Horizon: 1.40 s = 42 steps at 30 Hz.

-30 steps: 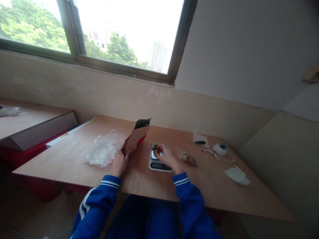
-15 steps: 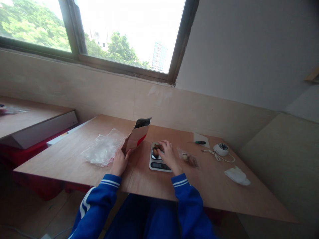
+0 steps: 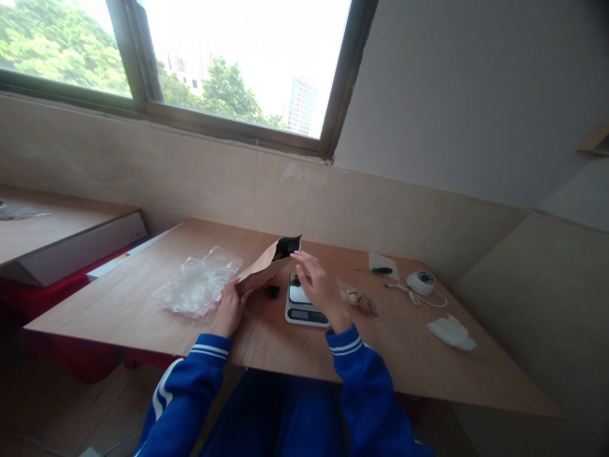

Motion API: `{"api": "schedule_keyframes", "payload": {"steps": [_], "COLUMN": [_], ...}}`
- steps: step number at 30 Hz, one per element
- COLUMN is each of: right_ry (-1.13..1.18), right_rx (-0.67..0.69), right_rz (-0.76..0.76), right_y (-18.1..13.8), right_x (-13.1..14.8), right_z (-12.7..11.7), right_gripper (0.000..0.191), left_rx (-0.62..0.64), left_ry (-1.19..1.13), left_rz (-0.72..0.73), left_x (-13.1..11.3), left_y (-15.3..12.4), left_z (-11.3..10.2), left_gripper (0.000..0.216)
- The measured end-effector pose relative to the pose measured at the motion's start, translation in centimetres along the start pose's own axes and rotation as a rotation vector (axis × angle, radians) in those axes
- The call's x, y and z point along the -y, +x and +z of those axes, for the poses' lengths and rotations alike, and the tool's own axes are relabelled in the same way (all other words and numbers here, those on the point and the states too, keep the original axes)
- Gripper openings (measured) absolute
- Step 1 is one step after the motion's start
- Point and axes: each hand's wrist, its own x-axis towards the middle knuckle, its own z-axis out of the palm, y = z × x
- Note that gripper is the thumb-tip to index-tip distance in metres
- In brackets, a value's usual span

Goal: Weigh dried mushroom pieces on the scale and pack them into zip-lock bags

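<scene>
My left hand (image 3: 229,307) is closed on the lower end of a brown kraft-paper pouch (image 3: 261,264), which leans to the right with its dark-lined mouth gaping. Something brownish shows inside that mouth. At the pouch's rim, above a white kitchen scale (image 3: 291,315), my right hand (image 3: 316,282) has its fingers stretched and thumb apart, and I see nothing held in it. A small dark brown piece (image 3: 297,280) shows at the scale's plate by my thumb, partly hidden. Another dark piece (image 3: 273,292) lies on the table between pouch and scale.
Clear zip bags (image 3: 197,285) lie at the left. Right of the scale are a clear bag of brownish pieces (image 3: 362,301), a green-handled screwdriver (image 3: 382,271) on white paper, a white dome camera (image 3: 420,283) with its cable, and a crumpled white tissue (image 3: 451,332).
The pouch has tipped further right and lower. My right hand has moved from the brown pieces on the scale to the pouch's mouth. A dark piece now shows on the table.
</scene>
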Motion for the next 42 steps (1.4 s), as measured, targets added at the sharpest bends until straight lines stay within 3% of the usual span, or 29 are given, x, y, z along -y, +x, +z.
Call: {"api": "schedule_keyframes", "payload": {"steps": [5, 7, 10, 12, 15, 18, 24, 31, 35, 42], "right_ry": [0.048, 0.014, -0.187, -0.358, -0.431, -0.408, -0.156, 0.139, 0.208, 0.208], "right_rx": [-0.249, -0.153, 0.204, 0.357, 0.405, 0.389, 0.284, 0.056, 0.011, -0.037], "right_rz": [0.039, 0.068, 0.049, 0.063, 0.108, 0.145, 0.193, 0.395, 0.443, 0.464], "right_y": [-0.7, -1.2, -2.0, -2.4, -2.7, -2.5, -2.4, -2.7, -3.8, -4.5], "right_x": [-0.3, -0.7, -1.6, -2.2, -2.7, -2.7, -3.1, -8.5, -10.2, -10.3], "right_z": [0.7, 2.1, 5.5, 8.1, 11.1, 12.3, 9.9, 5.3, 4.9, 5.1], "right_gripper": [0.026, 0.024, 0.023, 0.027, 0.03, 0.027, 0.013, 0.024, 0.018, 0.018], "left_rx": [-0.008, -0.02, -0.032, -0.037, -0.041, -0.04, -0.037, -0.012, -0.006, 0.001], "left_ry": [0.013, 0.027, 0.029, 0.03, 0.037, 0.046, 0.039, 0.004, -0.014, -0.031], "left_rz": [-0.053, -0.08, -0.08, -0.07, -0.056, -0.046, -0.061, -0.101, -0.133, -0.155], "left_x": [0.0, 0.1, 0.2, 0.2, 0.3, 0.3, 0.5, 0.3, 0.2, 0.4], "left_y": [0.1, 0.2, 0.3, 0.3, 0.2, 0.2, 0.2, 0.1, 0.3, 0.2], "left_z": [0.2, 0.4, 0.5, 0.6, 0.5, 0.5, 0.7, 0.6, 0.6, 0.6], "left_gripper": [0.057, 0.057, 0.058, 0.06, 0.061, 0.059, 0.057, 0.058, 0.062, 0.062]}}
